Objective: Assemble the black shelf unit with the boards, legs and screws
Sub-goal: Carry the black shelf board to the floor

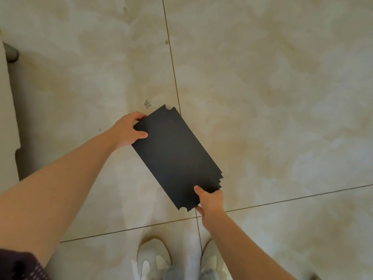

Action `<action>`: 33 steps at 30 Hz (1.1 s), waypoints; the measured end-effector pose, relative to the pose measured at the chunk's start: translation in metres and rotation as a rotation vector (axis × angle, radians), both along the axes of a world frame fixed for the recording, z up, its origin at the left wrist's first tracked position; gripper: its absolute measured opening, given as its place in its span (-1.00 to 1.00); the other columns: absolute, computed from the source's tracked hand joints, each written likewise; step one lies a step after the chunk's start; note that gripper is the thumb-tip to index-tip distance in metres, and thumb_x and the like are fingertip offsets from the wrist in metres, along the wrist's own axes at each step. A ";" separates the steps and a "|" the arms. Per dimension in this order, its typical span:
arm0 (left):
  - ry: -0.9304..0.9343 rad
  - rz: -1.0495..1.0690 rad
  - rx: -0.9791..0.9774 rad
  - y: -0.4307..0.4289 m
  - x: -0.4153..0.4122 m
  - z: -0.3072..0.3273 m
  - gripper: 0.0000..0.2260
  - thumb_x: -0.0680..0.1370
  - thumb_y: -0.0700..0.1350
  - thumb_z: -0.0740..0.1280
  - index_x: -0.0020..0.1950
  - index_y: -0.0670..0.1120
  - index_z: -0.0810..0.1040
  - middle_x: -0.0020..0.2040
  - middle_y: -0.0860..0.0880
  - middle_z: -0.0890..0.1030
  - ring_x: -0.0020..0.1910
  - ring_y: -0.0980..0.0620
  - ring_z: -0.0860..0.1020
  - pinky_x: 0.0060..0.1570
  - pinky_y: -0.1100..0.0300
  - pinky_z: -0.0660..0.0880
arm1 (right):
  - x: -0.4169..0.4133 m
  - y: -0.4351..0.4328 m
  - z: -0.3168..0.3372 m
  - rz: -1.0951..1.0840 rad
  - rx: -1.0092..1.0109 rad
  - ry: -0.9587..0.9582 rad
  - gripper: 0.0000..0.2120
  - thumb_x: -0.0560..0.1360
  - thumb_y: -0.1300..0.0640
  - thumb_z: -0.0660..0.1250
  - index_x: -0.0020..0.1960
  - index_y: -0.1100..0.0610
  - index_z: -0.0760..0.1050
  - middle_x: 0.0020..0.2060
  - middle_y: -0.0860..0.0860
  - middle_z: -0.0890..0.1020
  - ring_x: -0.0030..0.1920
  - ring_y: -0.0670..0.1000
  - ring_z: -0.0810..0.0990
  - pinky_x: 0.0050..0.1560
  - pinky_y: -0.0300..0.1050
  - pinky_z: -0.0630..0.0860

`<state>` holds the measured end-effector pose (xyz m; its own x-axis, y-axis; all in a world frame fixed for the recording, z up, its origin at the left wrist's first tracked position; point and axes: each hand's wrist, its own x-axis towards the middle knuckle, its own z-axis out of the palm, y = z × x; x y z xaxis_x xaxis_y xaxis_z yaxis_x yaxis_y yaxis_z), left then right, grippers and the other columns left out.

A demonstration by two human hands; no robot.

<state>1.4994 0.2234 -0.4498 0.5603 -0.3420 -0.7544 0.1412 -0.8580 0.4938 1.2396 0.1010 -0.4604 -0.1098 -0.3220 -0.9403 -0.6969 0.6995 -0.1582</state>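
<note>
Over the pale tiled floor, holds a stack of black boards up in the air, tilted, with one short end far away and the other close to the feet. Grips the far end with the left hand, thumb on top and fingers curled round the edge. Pinches the near end with the right hand, thumb on top and fingers tucked under. Looks like more than one board, going by the little steps along the near right corner; cannot tell how many. Shows small round bites cut out of the corners, likely to take the legs.

Seems to be right at the start of the job. Finds no board joined to anything yet. Sees no legs and no screws anywhere in view, so cannot place them. Stands in white shoes at the bottom of the view, with a grey furniture foot far off at the left edge, well apart from the boards.

Leaves nearly everything to do: lay the boards down, sort them, fit the legs into the corner cuts, put in the screws, stack the levels up. Nothing built so far, going by this one view.
</note>
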 end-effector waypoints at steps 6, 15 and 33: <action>0.067 0.048 0.047 0.005 0.018 0.002 -0.55 0.58 -0.33 0.34 0.42 -0.03 0.41 0.33 0.03 0.41 0.24 -0.21 0.51 0.17 -0.20 0.55 | 0.011 0.009 -0.005 0.030 0.001 0.012 -0.53 0.50 0.27 0.43 0.33 0.17 0.33 0.15 0.10 0.52 0.01 0.12 0.53 0.11 0.16 0.61; -0.056 0.147 0.086 0.022 0.026 -0.003 -0.54 0.58 -0.38 0.33 0.43 -0.06 0.42 0.41 -0.09 0.45 0.28 -0.23 0.49 0.17 -0.10 0.52 | 0.033 0.018 -0.006 0.007 0.027 -0.010 -0.51 0.49 0.28 0.44 0.34 0.15 0.33 0.13 0.08 0.51 0.03 0.13 0.52 0.12 0.17 0.61; -0.189 -0.171 0.264 0.018 -0.058 0.147 -0.52 0.60 -0.27 0.22 0.53 -0.11 0.28 0.44 -0.13 0.43 0.40 -0.15 0.36 0.32 0.02 0.36 | 0.010 -0.033 0.162 0.489 -0.144 -0.073 -0.55 0.61 0.19 0.25 0.47 0.17 0.25 0.30 0.13 0.48 0.07 0.03 0.47 0.03 -0.13 0.40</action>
<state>1.4414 0.2411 -0.3028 0.6499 -0.2505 -0.7176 -0.0881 -0.9626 0.2562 1.2493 0.0680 -0.2985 0.1506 -0.4460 -0.8823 -0.9206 0.2620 -0.2895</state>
